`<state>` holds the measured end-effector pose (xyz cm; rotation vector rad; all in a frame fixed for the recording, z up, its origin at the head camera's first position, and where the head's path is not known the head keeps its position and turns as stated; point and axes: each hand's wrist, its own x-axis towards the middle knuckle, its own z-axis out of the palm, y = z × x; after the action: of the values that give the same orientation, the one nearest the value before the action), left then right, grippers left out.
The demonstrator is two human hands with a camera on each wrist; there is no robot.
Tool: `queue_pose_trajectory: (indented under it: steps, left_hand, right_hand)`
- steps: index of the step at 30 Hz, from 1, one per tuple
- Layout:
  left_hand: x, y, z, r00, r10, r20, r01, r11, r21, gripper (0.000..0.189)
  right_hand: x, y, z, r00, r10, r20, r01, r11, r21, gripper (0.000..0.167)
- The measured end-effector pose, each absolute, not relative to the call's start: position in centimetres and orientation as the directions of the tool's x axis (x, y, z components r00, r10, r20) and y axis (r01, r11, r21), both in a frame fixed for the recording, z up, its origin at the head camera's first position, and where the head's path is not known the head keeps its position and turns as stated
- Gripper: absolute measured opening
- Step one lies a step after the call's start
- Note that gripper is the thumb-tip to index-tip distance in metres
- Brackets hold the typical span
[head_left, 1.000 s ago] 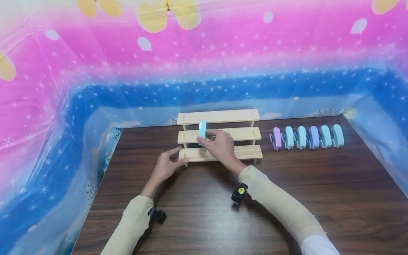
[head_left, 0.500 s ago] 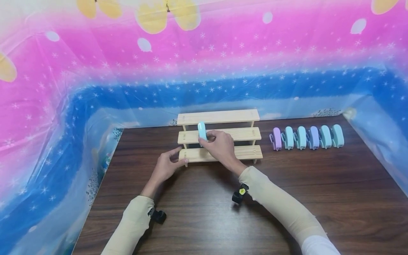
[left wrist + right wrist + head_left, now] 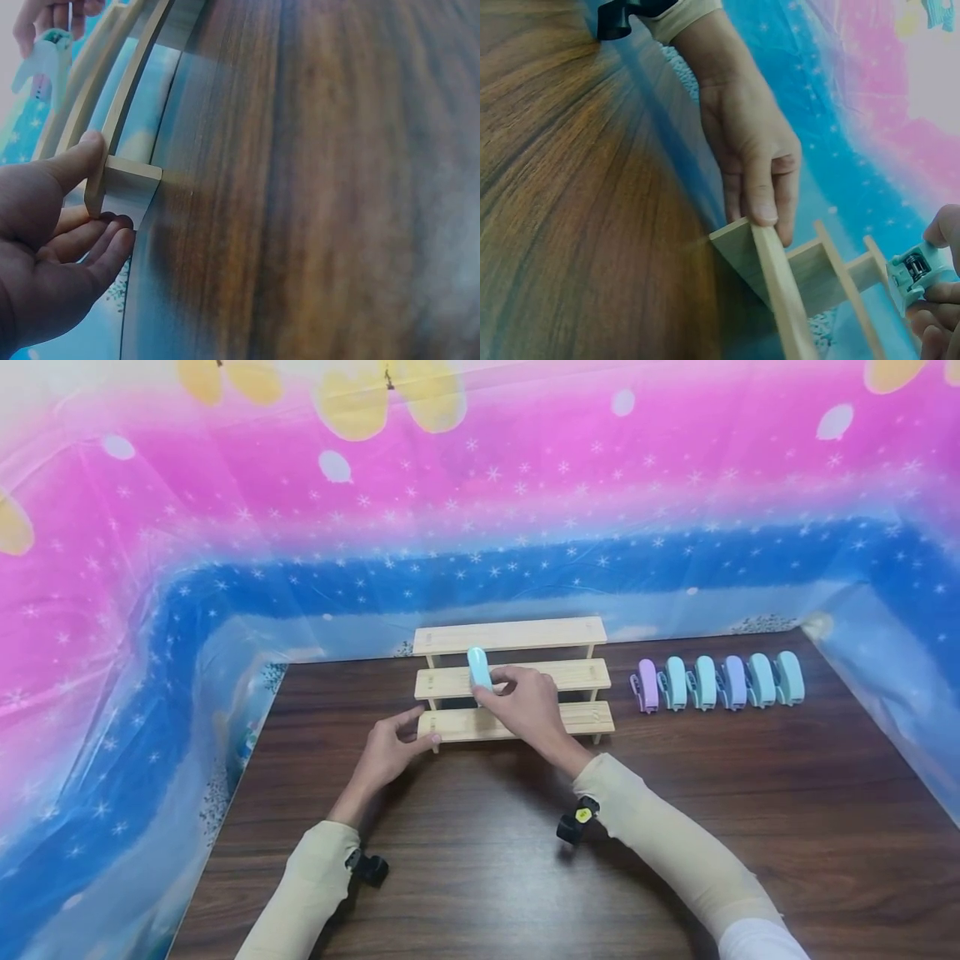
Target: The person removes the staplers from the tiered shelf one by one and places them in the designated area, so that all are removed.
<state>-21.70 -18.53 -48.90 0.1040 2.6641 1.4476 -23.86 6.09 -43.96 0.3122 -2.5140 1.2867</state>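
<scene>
My right hand [image 3: 528, 703] pinches a light-blue mini stapler [image 3: 477, 666] between thumb and fingers. The stapler is held in front of the middle step of a three-step wooden display stand [image 3: 517, 633], its top leaning left. A spring shows in the stapler's near end [image 3: 916, 268] in the right wrist view. At the stand's left end, my left hand [image 3: 386, 750] holds the lowest step. The left wrist view shows its thumb [image 3: 81, 157] on the board's upper face and its fingers curled beneath.
To the right of the stand, several mini staplers [image 3: 703, 683] in mint, purple and blue stand in a row on the dark wooden table [image 3: 487, 852]. A patterned cloth [image 3: 480, 552] hangs close behind the stand and along the table's sides.
The stapler has gone from upright to leaning left at the top. My right hand has shifted slightly right with it. My left hand stays on the stand.
</scene>
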Motion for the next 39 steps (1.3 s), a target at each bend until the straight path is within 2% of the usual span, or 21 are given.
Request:
queue_pose_trajectory:
  steps: [9, 22, 30, 39]
  left_hand:
    - [-21.7, -18.7, -49.0, -0.992, 0.119, -0.051, 0.024, 0.554, 0.832, 0.066]
    - [-21.7, -18.7, -49.1, -0.992, 0.117, -0.051, 0.024, 0.557, 0.830, 0.068]
    - [-21.7, -18.7, -48.9, -0.992, 0.111, -0.059, 0.013, 0.558, 0.830, 0.068]
    - [-21.6, -18.6, -48.9, -0.992, 0.113, -0.057, 0.016, 0.555, 0.831, 0.071]
  right_hand:
    - [-23.6, 7.8, -42.0, -0.926, -0.047, 0.375, -0.336, 0.556, -0.760, 0.032]
    - [-23.5, 11.1, -40.1, -0.920, -0.010, 0.392, -0.327, 0.573, -0.752, 0.039]
    - [-23.1, 13.6, -39.0, -0.939, 0.039, 0.341, -0.249, 0.606, -0.756, 0.045]
    - [-23.0, 17.2, -39.0, -0.922, 0.082, 0.380, -0.250, 0.623, -0.741, 0.048]
